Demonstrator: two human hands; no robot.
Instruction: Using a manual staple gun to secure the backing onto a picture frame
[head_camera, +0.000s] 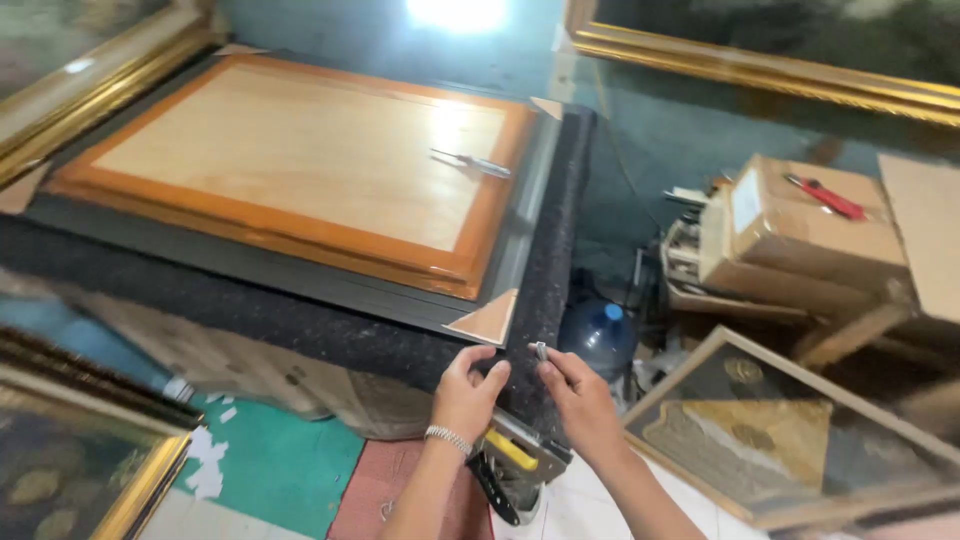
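2 hands at table corner | L hand (466, 392) gripping felt edge (520, 385) | R hand (582, 400) pinching small metal clip (541, 351)

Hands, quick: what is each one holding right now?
Left hand: closed, fingers gripping the felt-covered table corner.
Right hand: pinching a small metal clip.

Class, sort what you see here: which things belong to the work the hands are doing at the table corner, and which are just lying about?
In use:
left hand at the table corner
right hand pinching a small metal piece
wooden frame with cardboard corner protector
yellow-handled tool below

Lying about:
cardboard box
red cutter
water bottle
gold-framed pictures
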